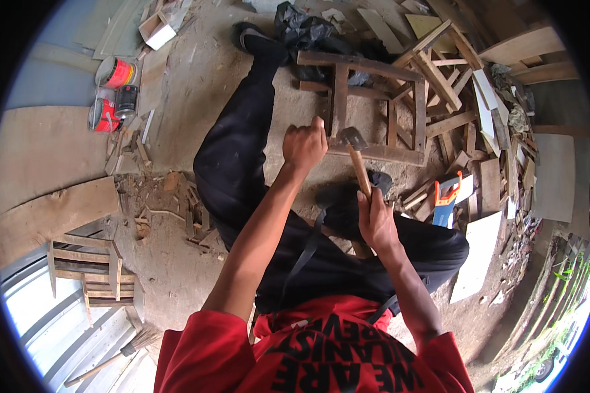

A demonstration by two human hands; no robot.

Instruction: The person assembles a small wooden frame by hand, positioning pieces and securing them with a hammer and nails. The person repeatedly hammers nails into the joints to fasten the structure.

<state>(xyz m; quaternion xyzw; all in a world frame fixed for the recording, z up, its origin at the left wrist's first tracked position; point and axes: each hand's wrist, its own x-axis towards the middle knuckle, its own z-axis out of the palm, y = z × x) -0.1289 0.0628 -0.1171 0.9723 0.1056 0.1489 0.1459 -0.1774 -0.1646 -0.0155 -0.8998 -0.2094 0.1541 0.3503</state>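
Note:
In my right hand (pixel 377 224) is a hammer (pixel 360 171), its wooden handle gripped near the lower end. The dark hammer head lies over the near part of a brown wooden frame (pixel 339 98), which looks like a small stool or chair frame resting on its side. I cannot tell whether the head touches the wood. My left hand (pixel 305 147) is closed beside the frame's near left corner, left of the hammer head. Whatever its fingers hold, if anything, is hidden. My legs in black trousers lie on both sides of the frame.
A handsaw (pixel 447 196) with an orange handle stands right of my knee. Scrap wood (pixel 439 78) piles up at the right. Paint cans (pixel 116 73) sit at the far left, wooden slatted pieces (pixel 88 257) at the lower left. A black plastic bag (pixel 301 27) lies beyond the frame.

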